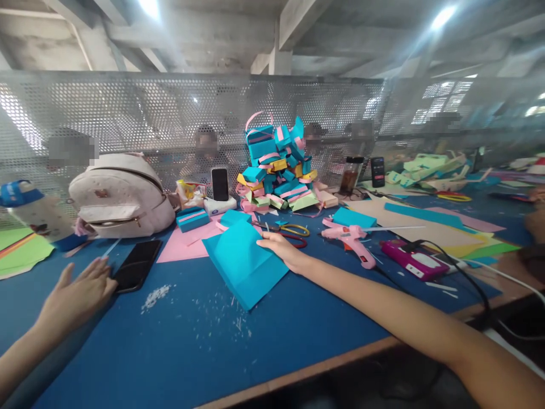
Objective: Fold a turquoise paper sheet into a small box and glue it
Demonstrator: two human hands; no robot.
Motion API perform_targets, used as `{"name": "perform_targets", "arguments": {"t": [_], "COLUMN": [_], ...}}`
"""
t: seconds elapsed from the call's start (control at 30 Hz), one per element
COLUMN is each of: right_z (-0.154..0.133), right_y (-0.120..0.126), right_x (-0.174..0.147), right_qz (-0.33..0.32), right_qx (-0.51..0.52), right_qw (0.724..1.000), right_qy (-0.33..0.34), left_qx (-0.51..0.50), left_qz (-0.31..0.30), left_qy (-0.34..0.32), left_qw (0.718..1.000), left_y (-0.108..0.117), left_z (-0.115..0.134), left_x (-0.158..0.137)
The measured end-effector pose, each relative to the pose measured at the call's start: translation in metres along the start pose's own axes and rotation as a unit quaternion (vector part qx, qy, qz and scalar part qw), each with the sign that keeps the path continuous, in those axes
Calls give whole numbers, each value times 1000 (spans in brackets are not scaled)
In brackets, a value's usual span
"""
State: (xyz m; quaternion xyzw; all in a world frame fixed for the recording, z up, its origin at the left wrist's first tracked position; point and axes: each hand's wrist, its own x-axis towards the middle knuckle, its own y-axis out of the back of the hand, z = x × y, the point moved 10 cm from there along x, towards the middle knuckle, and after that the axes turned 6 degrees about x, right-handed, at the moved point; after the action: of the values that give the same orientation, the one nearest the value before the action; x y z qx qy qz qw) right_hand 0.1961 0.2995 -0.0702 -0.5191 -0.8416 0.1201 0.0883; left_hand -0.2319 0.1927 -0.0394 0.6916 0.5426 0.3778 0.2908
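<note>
A folded sheet of blue paper (pixel 242 267) is pinched at its right side by my right hand (pixel 283 250), tilted above the blue table. My left hand (pixel 80 289) is stretched out flat at the left, its fingertips beside a black phone (pixel 138 265). Behind the paper lie scissors (pixel 293 229) with yellow and red handles. A pink sheet of paper (pixel 187 241) and a small blue paper box (pixel 192 219) lie to the left of it. White scraps (pixel 156 296) are strewn over the table in front.
A tall pile of blue, pink and yellow paper boxes (pixel 272 165) stands at the back. Left are a white backpack (pixel 123 199) and a bottle (pixel 40 218). Right lie a pink glue gun (pixel 351 238), a purple power bank (pixel 413 260) with cables, and coloured sheets (pixel 409 218). A perforated screen (pixel 149 108) runs behind.
</note>
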Motion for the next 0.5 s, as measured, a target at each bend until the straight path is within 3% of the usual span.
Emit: {"name": "perform_targets", "arguments": {"t": [0.07, 0.13, 0.27, 0.33, 0.5], "right_z": [0, -1, -2, -2, 0], "right_y": [-2, -3, -2, 0, 1], "right_x": [0, -1, -3, -4, -2], "right_qz": [-2, -2, 4, 7, 3], "right_qx": [-1, -2, -9, -12, -11], "right_qw": [1000, 1000, 1000, 1000, 1000], "right_qy": [-1, -2, -5, -7, -9], "left_qx": [25, -15, -158, -183, -194], "left_qz": [35, 43, -11, -10, -16], "left_qy": [11, 2, -66, -57, -17], "left_qw": [999, 999, 985, 981, 981], "left_y": [11, 19, 22, 22, -1], "left_z": [-5, 8, 66, 77, 46], "left_x": [-1, 9, 40, 45, 10]}}
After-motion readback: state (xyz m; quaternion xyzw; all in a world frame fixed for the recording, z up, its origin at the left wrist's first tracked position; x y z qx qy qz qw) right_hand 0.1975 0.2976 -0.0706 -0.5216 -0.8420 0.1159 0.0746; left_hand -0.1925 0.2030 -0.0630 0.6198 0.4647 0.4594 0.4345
